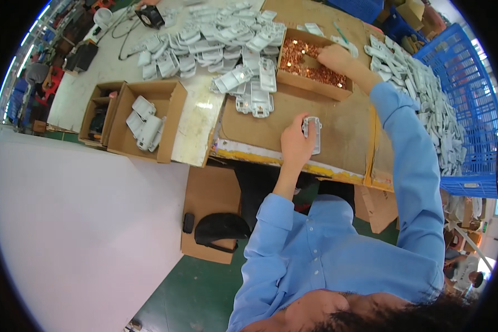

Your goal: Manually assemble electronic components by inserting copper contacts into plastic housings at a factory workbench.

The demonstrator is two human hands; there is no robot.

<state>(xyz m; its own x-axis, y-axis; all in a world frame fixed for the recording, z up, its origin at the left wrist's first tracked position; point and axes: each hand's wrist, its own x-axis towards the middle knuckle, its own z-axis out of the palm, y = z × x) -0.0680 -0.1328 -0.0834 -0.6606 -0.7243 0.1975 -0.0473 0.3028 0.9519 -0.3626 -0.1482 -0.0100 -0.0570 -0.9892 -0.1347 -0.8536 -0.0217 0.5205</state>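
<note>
My left hand (296, 141) is closed around a white plastic housing (316, 136), a shallow rectangular shell, just above the cardboard-covered table near its front edge. Beyond it, my right hand (337, 58) reaches over the right side of a long cardboard box (310, 85) filled with small shiny copper-coloured metal pieces (299, 54). Its fingers are drawn together at the pieces; what they pinch, if anything, is too small to make out. Left of that box lies a big heap of similar white housings (205, 47), several of them spilling toward me (255, 99).
An open cardboard box (174, 119) with a few white parts stands at the table's left edge, beside a smaller divided box (97, 119). On the right, more white parts (420, 88) lie piled against a blue plastic crate (476, 110). A green-handled tool (341, 32) lies behind the copper box.
</note>
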